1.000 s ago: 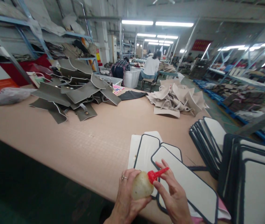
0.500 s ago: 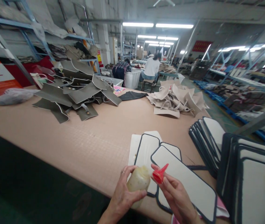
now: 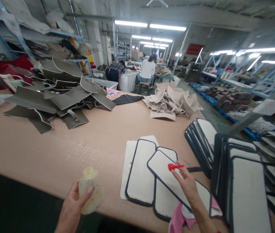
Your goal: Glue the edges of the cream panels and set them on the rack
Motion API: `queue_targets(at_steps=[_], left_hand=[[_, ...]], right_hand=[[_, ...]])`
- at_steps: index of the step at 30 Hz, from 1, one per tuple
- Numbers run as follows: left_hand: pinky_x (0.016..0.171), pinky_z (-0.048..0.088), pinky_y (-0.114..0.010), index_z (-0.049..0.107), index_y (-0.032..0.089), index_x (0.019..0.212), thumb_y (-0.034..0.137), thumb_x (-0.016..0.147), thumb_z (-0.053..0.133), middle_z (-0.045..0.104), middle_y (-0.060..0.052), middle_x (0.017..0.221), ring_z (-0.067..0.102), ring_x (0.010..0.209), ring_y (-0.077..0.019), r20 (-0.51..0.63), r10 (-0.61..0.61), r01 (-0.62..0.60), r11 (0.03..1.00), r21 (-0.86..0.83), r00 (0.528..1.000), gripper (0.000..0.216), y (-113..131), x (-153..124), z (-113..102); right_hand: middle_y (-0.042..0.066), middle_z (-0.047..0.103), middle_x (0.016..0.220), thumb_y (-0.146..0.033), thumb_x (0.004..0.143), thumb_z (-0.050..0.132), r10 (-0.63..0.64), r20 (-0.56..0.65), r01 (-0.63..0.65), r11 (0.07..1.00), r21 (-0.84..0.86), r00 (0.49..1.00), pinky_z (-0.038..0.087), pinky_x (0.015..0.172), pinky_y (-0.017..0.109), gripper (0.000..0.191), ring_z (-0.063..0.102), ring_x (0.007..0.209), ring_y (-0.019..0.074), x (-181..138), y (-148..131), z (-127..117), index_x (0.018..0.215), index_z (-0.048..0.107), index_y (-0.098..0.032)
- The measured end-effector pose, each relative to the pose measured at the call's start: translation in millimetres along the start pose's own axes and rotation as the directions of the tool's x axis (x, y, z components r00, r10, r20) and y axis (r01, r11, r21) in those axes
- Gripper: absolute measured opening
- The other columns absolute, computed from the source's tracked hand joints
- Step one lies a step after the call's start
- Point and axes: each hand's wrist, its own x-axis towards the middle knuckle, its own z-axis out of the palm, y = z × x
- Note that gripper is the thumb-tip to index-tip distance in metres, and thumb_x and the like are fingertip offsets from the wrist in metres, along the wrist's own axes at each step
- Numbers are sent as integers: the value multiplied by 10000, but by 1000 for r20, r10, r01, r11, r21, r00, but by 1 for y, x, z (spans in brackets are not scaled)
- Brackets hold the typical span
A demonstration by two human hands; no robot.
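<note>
My left hand (image 3: 75, 200) is closed around a cloudy, yellowish plastic bottle (image 3: 91, 192), which it holds upright near the table's front edge; the bottle's neck has no cap on it. Further right, my right hand (image 3: 185, 181) pinches a small red nozzle cap (image 3: 173, 166), its spout pointing to the right. Below that hand lies a white panel with dark edging (image 3: 166, 165), overlapping another edged panel (image 3: 142, 171) to its left. Plain white sheets show partly from under these panels.
Stacks of dark-edged panels (image 3: 246, 187) stand at the right. A pile of olive-grey pieces (image 3: 64, 94) lies at the back left, and beige pieces (image 3: 173, 100) lie at the back right. Pink cloth (image 3: 177, 218) is under my right forearm. People sit further off.
My hands have moved apart: the left went left with the bottle, while the right moved slightly right and up with the red cap. The view has swung right.
</note>
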Motion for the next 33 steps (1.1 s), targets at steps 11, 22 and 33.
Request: queue_targets(at_steps=[11, 22, 33], left_hand=[[933, 517, -385, 634, 159, 1201, 537, 552, 791, 674, -130, 1206, 619, 1111, -345, 608, -5, -105, 984, 144, 794, 767, -29, -19, 89], [868, 546, -351, 649, 176, 1159, 555, 546, 793, 706, -111, 1140, 658, 1032, -320, 606, -18, -74, 989, 125, 795, 735, -41, -17, 103], [854, 548, -340, 651, 175, 1117, 572, 504, 797, 730, -103, 1078, 663, 1017, -314, 506, -17, -37, 995, 98, 862, 744, -43, -25, 119]], right_hand=[[92, 495, 1342, -323, 865, 638, -321, 166, 361, 802, -475, 932, 312, 1064, 567, 214, 323, 1348, 308, 25, 80, 32, 1001, 633, -159], [120, 455, 1354, -374, 784, 709, -326, 160, 350, 692, -631, 932, 365, 1029, 538, 285, 321, 1333, 332, 28, 100, 23, 899, 593, -141], [86, 543, 1288, -230, 903, 589, -263, 221, 342, 656, -673, 939, 404, 1014, 519, 223, 449, 1263, 273, 30, 114, 5, 1117, 608, -174]])
